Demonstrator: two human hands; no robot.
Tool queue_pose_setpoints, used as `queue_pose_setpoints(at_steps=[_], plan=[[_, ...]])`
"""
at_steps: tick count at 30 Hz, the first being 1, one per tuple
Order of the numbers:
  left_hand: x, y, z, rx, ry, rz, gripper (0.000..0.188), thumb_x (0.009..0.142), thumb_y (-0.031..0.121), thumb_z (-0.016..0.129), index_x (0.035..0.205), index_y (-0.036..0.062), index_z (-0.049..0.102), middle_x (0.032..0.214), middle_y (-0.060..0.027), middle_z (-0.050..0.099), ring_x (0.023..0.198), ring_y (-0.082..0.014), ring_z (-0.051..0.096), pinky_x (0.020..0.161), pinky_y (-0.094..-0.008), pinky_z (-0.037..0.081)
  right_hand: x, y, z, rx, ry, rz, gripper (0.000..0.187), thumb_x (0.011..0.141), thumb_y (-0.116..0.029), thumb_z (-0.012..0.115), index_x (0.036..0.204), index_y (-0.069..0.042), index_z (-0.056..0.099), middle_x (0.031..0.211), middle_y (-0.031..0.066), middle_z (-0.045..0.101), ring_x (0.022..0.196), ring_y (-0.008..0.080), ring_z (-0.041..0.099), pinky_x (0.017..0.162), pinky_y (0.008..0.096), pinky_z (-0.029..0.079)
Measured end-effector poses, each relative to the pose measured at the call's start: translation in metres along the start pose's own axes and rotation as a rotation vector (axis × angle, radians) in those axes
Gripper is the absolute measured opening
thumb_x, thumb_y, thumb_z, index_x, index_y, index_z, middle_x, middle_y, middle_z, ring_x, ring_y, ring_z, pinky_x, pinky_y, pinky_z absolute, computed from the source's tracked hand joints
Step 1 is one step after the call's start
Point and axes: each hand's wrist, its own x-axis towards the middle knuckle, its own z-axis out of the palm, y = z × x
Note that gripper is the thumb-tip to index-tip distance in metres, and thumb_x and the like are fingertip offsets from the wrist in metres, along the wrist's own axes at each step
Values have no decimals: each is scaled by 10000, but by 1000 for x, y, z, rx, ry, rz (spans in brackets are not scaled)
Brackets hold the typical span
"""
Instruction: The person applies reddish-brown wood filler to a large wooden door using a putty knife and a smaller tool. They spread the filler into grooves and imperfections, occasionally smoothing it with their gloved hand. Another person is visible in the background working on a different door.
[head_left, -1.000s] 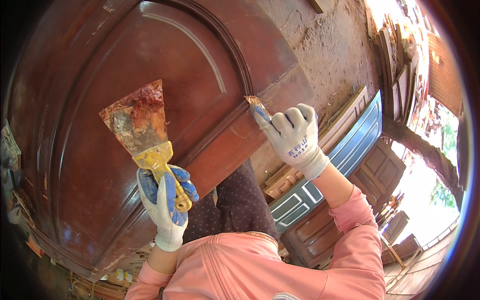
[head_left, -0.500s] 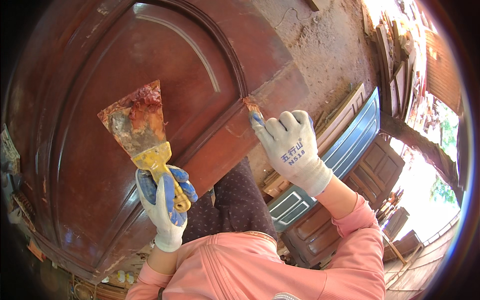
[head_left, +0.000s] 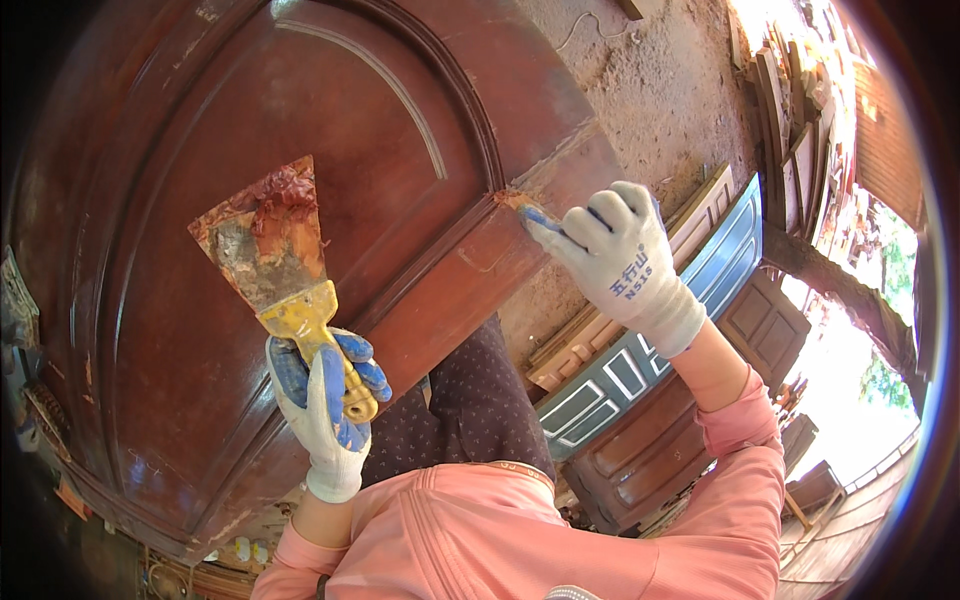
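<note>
Left hand (head_left: 322,415): closed around scraper (head_left: 285,275) — blade raised, presumably keeping paste (head_left: 285,195) handy
Right hand (head_left: 615,250): curled, index at door (head_left: 385,205) joint — any tool unclear

Free room over the door (head_left: 380,225) between the scraper (head_left: 300,305) in my left hand (head_left: 325,410) and my right hand (head_left: 620,260), ridged moulding (head_left: 488,150) crossing that gap, my legs (head_left: 500,390) by the near edge, propped panels (head_left: 720,262) crowding the space behind my right wrist.
</note>
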Motion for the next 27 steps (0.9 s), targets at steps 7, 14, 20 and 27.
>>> queue_pose_setpoints(at_steps=[7,14,20,27], plan=[[0,-4,-1,51,-10,20,222,1028,220,555,1188,90,473,905,-73,615,583,-114,548,480,-248,470,4,3,2,2,-43,-43,369,782,-190,635,1142,-199,716,824,-53,501,825,154,497,886,347,429],[0,-4,-1,53,13,14,221,1029,218,555,1187,88,471,904,-73,620,585,-114,554,476,-250,470,14,7,-8,8,3,-35,364,775,-192,633,1130,-181,716,825,-50,502,823,157,495,865,342,432],[0,-5,-1,52,-4,36,224,1029,221,557,1189,90,472,896,-70,619,579,-113,552,472,-247,470,12,3,-10,28,21,-23,370,761,-187,646,1124,-177,719,814,-46,487,826,159,496,869,351,432],[0,-3,0,40,-20,33,222,1032,219,555,1193,91,475,901,-74,618,580,-113,553,474,-251,472,-2,-8,-3,26,-53,30,384,742,-161,663,1121,-175,724,823,-49,497,839,164,493,873,355,434]])
